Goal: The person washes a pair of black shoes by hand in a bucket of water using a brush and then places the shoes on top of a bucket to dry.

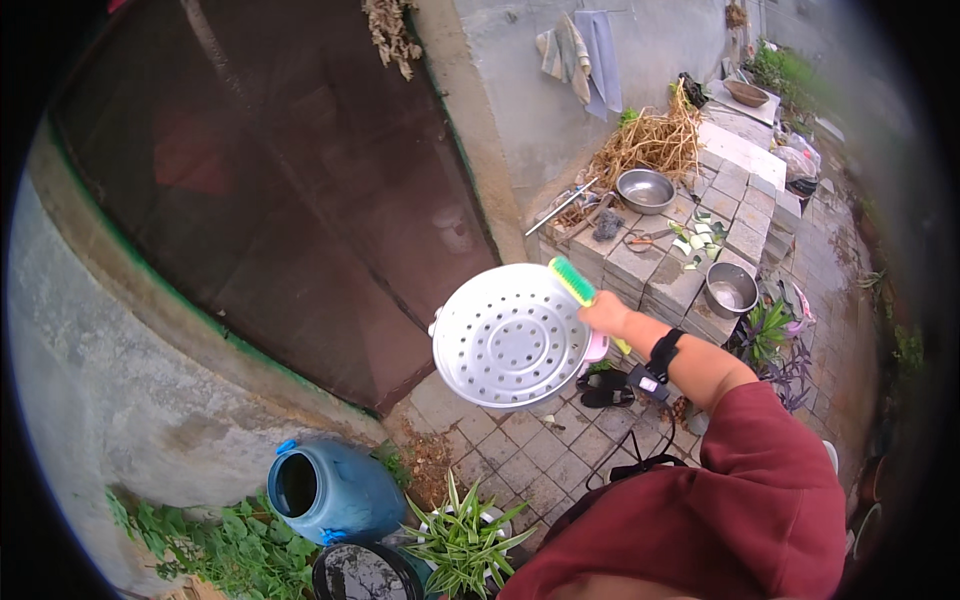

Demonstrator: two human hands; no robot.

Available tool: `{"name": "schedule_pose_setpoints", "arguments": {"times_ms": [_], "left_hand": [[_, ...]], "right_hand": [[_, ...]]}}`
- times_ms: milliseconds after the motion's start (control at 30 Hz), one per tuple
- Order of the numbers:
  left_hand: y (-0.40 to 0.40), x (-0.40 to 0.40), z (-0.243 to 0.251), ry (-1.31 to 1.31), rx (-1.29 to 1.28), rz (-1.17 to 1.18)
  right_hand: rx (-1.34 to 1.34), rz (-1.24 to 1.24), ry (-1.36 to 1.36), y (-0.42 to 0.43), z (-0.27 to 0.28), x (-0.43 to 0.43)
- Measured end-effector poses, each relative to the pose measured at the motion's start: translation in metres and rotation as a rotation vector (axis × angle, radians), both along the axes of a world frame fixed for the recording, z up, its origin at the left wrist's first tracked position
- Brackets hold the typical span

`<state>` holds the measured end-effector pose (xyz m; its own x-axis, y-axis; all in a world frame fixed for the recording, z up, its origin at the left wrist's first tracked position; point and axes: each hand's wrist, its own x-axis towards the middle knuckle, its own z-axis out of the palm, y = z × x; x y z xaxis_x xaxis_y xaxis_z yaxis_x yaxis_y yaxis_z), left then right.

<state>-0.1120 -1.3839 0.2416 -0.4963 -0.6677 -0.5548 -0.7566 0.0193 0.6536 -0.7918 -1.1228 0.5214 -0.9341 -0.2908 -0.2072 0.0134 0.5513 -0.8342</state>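
My right hand [604,312] is closed around a scrubbing brush [571,281] with green bristles and a yellow-green handle. The bristle end points up and left, and the handle's tail shows below my fist. Beside that hand, a round aluminium steamer pan [517,341] faces me, its bottom pierced by rings of holes. My fist overlaps the pan's right rim; whether the fingers also grip it cannot be told. A pink thing [598,347] shows partly behind that rim. A black band [664,355] circles my forearm. My left hand is out of view.
Stacked paving blocks [679,274] at right hold a metal bowl [645,191], a metal pot [731,290], scissors [646,238] and cut green peelings [699,238]. Dark shoes [606,388] lie on the tiles. A blue barrel [337,487] and potted striped plant [469,532] stand below.
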Motion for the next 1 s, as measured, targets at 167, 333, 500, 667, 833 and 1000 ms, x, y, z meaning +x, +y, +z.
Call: {"name": "schedule_pose_setpoints", "arguments": {"times_ms": [167,333,500,667,833,1000], "left_hand": [[0.014,-0.154,0.07,0.308,0.268,0.377],[0.018,-0.225,0.122,0.081,0.303,0.223],[-0.108,-0.195,0.046,0.476,0.9,0.182],[-0.163,-0.323,0.038,0.147,0.505,0.138],[-0.228,-0.421,0.03,0.234,0.309,-0.083],[-0.154,-0.495,0.105,0.11,-0.396,-0.6]], "right_hand": [[-0.102,-0.422,0.102,0.142,0.039,-0.077],[-0.496,-0.759,0.147,0.247,0.058,-0.117],[-0.761,-0.958,0.269,0.276,0.057,-0.167],[-1.096,-1.081,0.351,0.307,0.068,-0.247],[-1.319,-1.035,0.413,0.267,0.112,-0.33],[-1.228,-1.016,0.546,0.239,0.177,-0.393]]}}
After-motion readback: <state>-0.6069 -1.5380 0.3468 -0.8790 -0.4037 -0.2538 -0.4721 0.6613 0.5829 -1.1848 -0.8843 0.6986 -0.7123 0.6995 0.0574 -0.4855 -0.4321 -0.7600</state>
